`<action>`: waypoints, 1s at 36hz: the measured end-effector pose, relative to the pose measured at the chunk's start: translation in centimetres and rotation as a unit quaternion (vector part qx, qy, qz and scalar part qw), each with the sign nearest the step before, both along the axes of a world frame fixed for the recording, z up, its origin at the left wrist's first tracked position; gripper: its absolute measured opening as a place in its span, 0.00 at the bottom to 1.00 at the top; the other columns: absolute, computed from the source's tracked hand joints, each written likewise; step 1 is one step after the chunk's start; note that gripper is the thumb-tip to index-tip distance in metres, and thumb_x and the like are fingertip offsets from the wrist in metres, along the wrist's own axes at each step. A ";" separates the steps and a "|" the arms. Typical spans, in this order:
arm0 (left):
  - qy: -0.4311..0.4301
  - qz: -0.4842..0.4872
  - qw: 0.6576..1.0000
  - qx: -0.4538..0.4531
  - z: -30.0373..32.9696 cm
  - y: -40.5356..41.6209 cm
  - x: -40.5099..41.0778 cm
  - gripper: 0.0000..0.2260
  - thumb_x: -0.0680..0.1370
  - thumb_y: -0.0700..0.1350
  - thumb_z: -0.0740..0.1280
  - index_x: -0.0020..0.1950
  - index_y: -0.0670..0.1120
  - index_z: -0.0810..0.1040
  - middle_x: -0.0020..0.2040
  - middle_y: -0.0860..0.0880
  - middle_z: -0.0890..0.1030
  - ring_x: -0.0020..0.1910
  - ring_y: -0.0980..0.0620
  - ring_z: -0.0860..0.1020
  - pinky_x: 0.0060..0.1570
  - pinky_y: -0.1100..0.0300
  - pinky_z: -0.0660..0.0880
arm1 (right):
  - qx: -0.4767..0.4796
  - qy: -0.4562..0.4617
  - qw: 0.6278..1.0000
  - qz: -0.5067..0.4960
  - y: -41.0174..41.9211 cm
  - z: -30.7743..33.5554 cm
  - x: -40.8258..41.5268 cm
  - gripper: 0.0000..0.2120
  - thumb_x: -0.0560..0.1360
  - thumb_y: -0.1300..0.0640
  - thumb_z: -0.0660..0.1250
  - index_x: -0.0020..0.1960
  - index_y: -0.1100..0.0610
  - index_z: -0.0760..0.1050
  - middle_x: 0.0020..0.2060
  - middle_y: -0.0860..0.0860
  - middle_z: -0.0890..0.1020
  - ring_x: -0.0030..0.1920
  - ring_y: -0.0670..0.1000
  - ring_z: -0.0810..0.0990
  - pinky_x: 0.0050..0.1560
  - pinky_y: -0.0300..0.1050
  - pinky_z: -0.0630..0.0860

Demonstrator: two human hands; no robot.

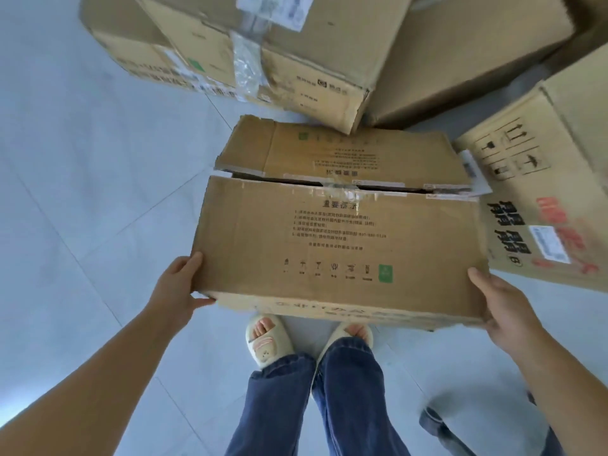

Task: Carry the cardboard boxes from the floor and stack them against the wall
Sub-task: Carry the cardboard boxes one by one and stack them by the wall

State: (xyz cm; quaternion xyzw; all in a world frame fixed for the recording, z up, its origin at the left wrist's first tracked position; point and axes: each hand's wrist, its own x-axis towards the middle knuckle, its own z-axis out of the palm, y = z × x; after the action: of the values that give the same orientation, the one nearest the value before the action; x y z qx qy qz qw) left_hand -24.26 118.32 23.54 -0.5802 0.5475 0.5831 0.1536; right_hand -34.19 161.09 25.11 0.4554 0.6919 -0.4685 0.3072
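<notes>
A brown cardboard box (pixel 339 232) with printed text, small icons and a green mark on its top flaps is right in front of me, above my feet. Its two top flaps meet at a taped, slightly gaping seam. My left hand (pixel 179 287) grips the box's near left corner, thumb on top and fingers under the edge. My right hand (pixel 503 304) grips the near right corner the same way. Whether the box is lifted off the floor I cannot tell.
More cardboard boxes crowd the far side: a large taped one (pixel 296 47) with labels, another (pixel 467 54) leaning behind it, and one with black characters and red marks (pixel 539 209) at the right. Pale tiled floor (pixel 82 179) spreads to the left. My slippered feet (pixel 268 340) stand below.
</notes>
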 end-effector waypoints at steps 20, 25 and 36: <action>0.015 0.077 0.997 -0.014 31.3 -3.0 10.1 0.09 0.82 0.46 0.59 0.48 0.42 0.74 0.48 0.46 0.72 0.51 0.45 0.71 0.44 0.34 0.77 | -0.052 0.056 0.995 0.059 -7.2 32.0 1.5 0.05 0.82 0.56 0.58 0.55 0.51 0.71 0.48 0.53 0.79 0.41 0.52 0.77 0.39 0.53 0.74; 0.050 0.138 0.989 -0.037 36.7 -1.8 14.3 0.10 0.82 0.47 0.59 0.48 0.42 0.74 0.52 0.45 0.72 0.54 0.45 0.71 0.45 0.34 0.77 | -0.079 0.084 0.988 0.104 -8.2 37.0 1.2 0.18 0.81 0.54 0.60 0.70 0.55 0.68 0.59 0.51 0.79 0.44 0.51 0.79 0.41 0.54 0.77; 0.090 0.282 0.951 -0.093 42.6 1.0 21.2 0.10 0.82 0.46 0.58 0.55 0.40 0.73 0.48 0.46 0.69 0.53 0.45 0.67 0.47 0.32 0.75 | -0.108 0.176 0.949 0.238 -16.5 46.5 -0.5 0.15 0.80 0.58 0.61 0.66 0.61 0.72 0.48 0.54 0.78 0.38 0.50 0.76 0.45 0.51 0.73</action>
State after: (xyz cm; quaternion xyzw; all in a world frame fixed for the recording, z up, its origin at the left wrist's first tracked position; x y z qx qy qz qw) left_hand -3.01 119.33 66.09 -0.6680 0.4247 0.5990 -0.1212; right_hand -34.66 144.60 71.56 0.1521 0.7688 -0.5260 0.3305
